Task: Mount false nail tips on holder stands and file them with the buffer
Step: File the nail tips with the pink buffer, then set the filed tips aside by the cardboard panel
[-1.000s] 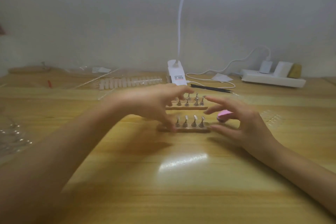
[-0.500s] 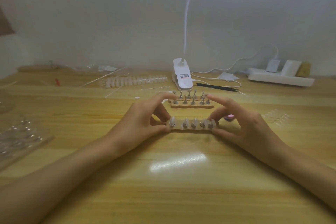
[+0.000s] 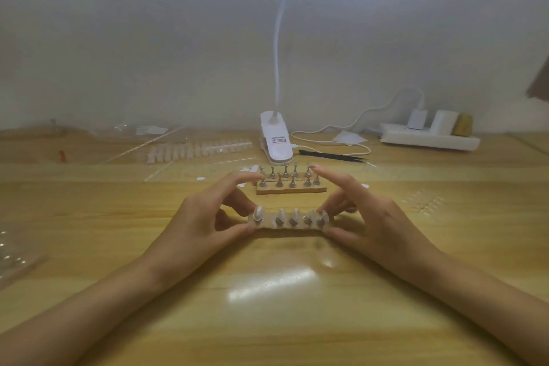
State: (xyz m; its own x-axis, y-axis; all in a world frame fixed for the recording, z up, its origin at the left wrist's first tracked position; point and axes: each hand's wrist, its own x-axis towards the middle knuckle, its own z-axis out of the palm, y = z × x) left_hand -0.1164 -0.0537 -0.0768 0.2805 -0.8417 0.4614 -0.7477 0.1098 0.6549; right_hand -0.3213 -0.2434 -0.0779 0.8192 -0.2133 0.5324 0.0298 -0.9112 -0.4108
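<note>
While left hand point(image 3: 202, 223) and right hand point(image 3: 374, 217) pinch opposite ends of the holder strip point(image 3: 285, 226), best kept level, so no mounted nail tip point(image 3: 258, 212) shakes loose.

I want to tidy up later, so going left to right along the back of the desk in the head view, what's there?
Small red object → row of nail tips → white clip lamp → thin black tool → white power strip.

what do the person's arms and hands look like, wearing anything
The left arm and right arm are bare to the frame edge, no sleeves in view. The left hand and right hand wear no gloves; no rings, watch or bracelet show.
</note>
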